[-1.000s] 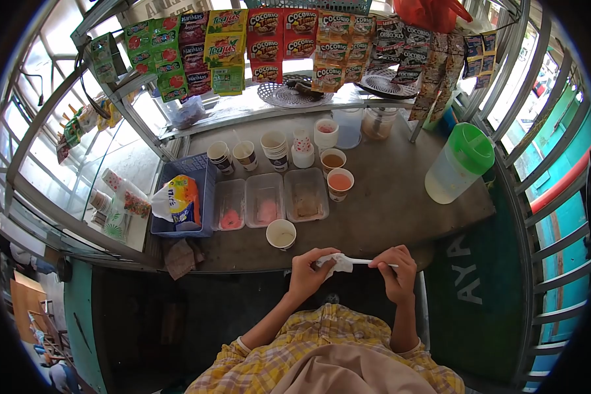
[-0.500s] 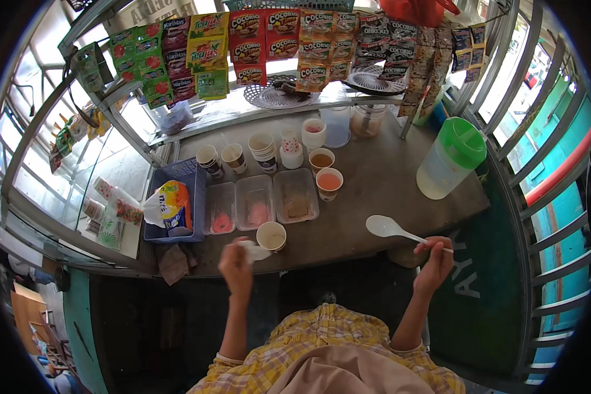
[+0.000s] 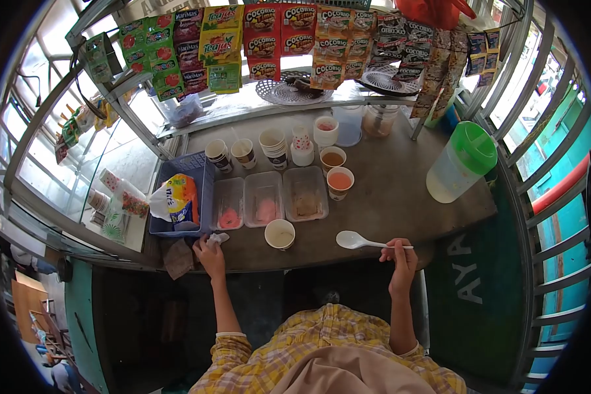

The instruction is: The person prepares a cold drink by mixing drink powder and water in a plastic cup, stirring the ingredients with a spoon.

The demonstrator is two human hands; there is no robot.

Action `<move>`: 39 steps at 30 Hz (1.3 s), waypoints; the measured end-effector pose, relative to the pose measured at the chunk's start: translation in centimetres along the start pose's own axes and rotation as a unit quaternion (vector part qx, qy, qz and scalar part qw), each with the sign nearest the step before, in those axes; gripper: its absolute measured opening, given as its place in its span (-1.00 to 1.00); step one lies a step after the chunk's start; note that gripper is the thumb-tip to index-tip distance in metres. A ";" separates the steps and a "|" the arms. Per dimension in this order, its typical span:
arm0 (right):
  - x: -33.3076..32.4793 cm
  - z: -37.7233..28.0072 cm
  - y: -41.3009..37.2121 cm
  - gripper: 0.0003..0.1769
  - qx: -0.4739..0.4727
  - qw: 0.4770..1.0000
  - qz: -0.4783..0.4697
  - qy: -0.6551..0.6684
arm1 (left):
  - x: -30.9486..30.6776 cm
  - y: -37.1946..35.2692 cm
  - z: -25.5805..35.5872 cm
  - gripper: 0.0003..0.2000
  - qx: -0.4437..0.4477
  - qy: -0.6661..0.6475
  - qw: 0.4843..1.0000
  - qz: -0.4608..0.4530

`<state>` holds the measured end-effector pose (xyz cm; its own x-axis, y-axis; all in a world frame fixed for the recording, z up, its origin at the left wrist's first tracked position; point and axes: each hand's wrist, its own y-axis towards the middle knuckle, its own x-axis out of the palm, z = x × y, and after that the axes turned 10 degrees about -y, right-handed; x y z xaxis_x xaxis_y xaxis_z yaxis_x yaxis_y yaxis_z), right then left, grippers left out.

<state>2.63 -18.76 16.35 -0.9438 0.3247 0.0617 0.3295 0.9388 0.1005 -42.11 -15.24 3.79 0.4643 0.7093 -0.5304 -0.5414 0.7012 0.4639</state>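
Observation:
My left hand (image 3: 210,255) is at the counter's front edge, its fingers closed on a crumpled white tissue (image 3: 218,239), just below the blue basket. My right hand (image 3: 400,262) grips the handle of a white spoon (image 3: 353,240), whose bowl points left over the counter. Between the hands stands a paper cup (image 3: 280,234) with pale contents. Behind it are three clear trays, two with pink powder (image 3: 266,210) and one with brown powder (image 3: 306,205). Farther back stand a cup of orange-pink liquid (image 3: 340,182) and a cup of brown liquid (image 3: 333,158).
A blue basket (image 3: 207,197) holds an orange and blue packet (image 3: 181,200). A brown cloth (image 3: 178,259) hangs at the front edge. Stacked paper cups (image 3: 274,148) stand behind the trays. A green-lidded jug (image 3: 459,164) is at the right; drink sachets (image 3: 262,33) hang overhead.
My left hand has moved left with the tissue, from beside the front cup to below the basket. My right hand and the spoon have shifted left. The view has shifted slightly.

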 end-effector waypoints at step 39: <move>11.1 11.5 10.6 -0.73 0.004 0.972 -0.153 -0.177 | 7.0 -1.6 15.1 -0.21 -0.022 -0.213 0.934 -0.288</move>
<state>-4.58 -3.86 6.69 -0.9479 0.0487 -0.3147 0.0340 0.9981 0.0520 -27.44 -10.32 10.05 0.9184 0.1868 -0.3487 -0.1406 0.9781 0.1537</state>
